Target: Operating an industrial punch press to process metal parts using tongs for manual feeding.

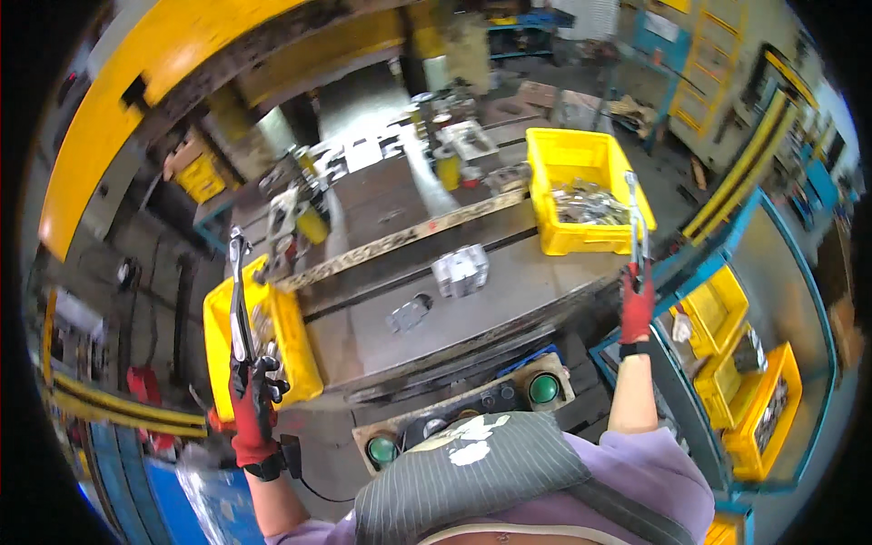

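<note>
Head view, looking down over a press bench. Left hand [254, 404] in a red-and-black glove, clenched around the handle of long metal tongs [240, 300]; the tongs point up and away, their tip above the far rim of the left yellow bin [304, 350]. That bin sits at the left edge of the steel press table [509, 272] and holds small metal parts — too blurred to tell their shape.

Right hand [637, 309], red glove, gripping a second pair of tongs [635, 222]. These reach up over the near right corner of the right yellow bin [581, 154], which is heaped with shiny stamped metal pieces [589, 204].

On the table between the two bins: a pale metal block [460, 270] and, nearer the person, a flat bracket-like metal part [409, 312] — neither touched by either tool.

At the bench front, just below the table, two green round buttons [543, 389] [382, 450] in a control panel. More yellow bins [749, 400] stacked well off to the right, behind a blue frame.
</note>
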Available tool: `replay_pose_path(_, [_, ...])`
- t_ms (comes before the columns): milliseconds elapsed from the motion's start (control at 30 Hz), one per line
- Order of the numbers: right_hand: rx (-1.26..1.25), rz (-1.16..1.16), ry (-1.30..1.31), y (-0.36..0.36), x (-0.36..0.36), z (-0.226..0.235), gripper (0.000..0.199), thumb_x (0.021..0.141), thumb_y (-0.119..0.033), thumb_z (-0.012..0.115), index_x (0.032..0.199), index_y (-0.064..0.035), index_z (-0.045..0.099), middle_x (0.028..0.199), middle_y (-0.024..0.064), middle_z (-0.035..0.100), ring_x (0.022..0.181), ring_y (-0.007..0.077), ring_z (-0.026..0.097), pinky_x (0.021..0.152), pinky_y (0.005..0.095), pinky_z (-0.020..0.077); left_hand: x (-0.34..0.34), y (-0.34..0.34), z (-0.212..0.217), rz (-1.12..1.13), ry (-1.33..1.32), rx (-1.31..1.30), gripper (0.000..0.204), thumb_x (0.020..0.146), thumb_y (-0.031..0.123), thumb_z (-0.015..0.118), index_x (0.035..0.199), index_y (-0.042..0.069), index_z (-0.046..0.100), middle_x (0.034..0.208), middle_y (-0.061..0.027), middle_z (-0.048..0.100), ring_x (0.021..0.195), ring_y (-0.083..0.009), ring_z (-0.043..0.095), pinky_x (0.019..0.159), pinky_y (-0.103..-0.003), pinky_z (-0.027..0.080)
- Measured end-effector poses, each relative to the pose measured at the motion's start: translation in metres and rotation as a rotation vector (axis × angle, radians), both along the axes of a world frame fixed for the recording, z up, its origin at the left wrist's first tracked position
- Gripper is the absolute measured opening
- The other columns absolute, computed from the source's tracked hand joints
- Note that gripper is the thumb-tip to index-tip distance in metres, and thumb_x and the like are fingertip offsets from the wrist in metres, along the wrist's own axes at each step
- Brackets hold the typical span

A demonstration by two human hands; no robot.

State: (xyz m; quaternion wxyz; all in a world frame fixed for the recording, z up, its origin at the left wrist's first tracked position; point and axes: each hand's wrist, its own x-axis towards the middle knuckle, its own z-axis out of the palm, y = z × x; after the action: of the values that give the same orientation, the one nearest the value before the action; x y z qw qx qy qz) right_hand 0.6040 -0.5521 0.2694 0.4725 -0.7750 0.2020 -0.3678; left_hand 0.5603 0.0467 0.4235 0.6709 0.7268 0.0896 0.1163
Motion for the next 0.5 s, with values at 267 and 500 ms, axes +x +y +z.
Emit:
replay_pose_path(267, [-0.003, 0.143, -0.134, 0.011, 0.002, -0.007, 0.035, 0.089, -0.016, 0.05, 0.121, -0.0009, 0.045, 0.109, 0.0094, 0.055, 0.097, 0.0149, 0.051, 0.087, 0.0294, 0.0384, -0.093, 0.034, -0.058, 0.401, -0.011, -0.173, 0.021, 0.087, 0.021, 0.049, 0.103, 0.006, 0.051, 0.08, -0.0073, 0.059, 0.054, -0.0101, 0.054, 0.048, -0.026, 0.046])
replay_pose_path(500, [0.259, 0.355, -0.113, 0.064, 0.009, 0.003, 0.035, 0.087, -0.009, 0.051, 0.121, 0.0008, 0.046, 0.111, 0.0085, 0.055, 0.096, 0.016, 0.052, 0.086, 0.0275, 0.0395, -0.11, 0.062, -0.119, 0.529, 0.157, -0.295, 0.026, 0.086, 0.021, 0.054, 0.105, 0.004, 0.049, 0.075, -0.005, 0.055, 0.052, -0.0164, 0.056, 0.042, -0.027, 0.045])
